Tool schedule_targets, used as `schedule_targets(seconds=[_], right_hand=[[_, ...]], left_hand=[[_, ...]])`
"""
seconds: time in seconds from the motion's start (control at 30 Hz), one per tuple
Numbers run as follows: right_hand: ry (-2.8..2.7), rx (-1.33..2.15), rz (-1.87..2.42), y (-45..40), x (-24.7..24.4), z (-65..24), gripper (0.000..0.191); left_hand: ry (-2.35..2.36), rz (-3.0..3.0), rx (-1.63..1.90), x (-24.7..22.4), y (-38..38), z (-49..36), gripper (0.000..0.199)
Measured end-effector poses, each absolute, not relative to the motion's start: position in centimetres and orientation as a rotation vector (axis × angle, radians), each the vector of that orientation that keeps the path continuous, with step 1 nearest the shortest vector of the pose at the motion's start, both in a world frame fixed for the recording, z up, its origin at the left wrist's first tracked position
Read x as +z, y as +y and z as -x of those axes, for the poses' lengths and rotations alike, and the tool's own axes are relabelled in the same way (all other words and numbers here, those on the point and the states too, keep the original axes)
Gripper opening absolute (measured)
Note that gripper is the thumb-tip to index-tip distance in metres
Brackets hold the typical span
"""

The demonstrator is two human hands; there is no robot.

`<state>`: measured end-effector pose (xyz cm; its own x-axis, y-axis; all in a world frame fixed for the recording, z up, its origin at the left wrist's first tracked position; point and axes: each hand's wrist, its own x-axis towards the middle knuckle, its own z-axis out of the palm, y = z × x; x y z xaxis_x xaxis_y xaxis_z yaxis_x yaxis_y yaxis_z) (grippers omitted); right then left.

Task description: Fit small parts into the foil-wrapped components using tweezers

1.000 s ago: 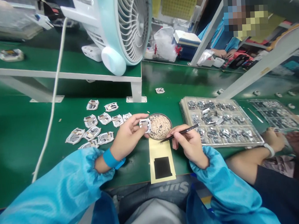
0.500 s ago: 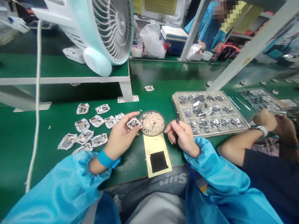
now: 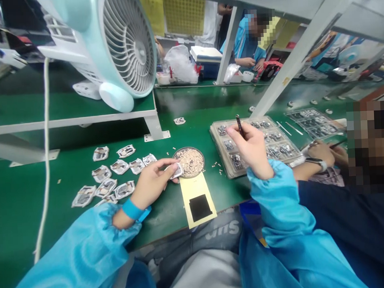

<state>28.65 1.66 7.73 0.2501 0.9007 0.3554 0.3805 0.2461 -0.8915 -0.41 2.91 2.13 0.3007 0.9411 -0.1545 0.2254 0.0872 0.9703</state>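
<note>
My left hand (image 3: 153,179) pinches a small white-framed housing (image 3: 174,171) between thumb and fingers, at the left edge of a round dish (image 3: 189,162) full of tiny beige and dark pieces. My right hand (image 3: 250,148) is closed round a slim black tweezers-like tool (image 3: 239,125), its back end pointing up and its tip hidden. That hand is over the left part of a clear compartment tray (image 3: 226,170) of small metal parts. Several similar white-framed housings (image 3: 101,173) lie left of my left hand.
Below the dish lies a yellow card (image 3: 195,218) with a black square. A fan (image 3: 130,49) stands on a raised shelf (image 3: 66,119) at the back left, its white cable (image 3: 47,137) hanging down. At the right, a co-worker's hands (image 3: 322,153) work near another parts tray (image 3: 315,123).
My right hand has moved right and up with the black tool, from beside the dish to over the compartment tray. My left hand still holds the housing by the dish. The view has shifted slightly.
</note>
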Motion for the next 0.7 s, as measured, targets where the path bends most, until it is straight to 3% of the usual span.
schedule_targets(seconds=[0.13, 0.3, 0.7], right_hand=[[-1.607, 0.083, 1.742, 5.3, 6.7, -30.6, 0.024], [-1.701, 0.079, 2.016, 7.1, 5.1, -30.6, 0.038], [-1.431, 0.034, 1.900, 7.7, 6.5, -31.0, 0.032]], left_hand=[[1.121, -1.407, 0.792, 2.3, 2.9, 0.2, 0.050], [1.115, -1.407, 0.809, 2.7, 3.0, 0.3, 0.048], [1.267, -1.554, 0.676, 2.5, 3.4, 1.1, 0.063]])
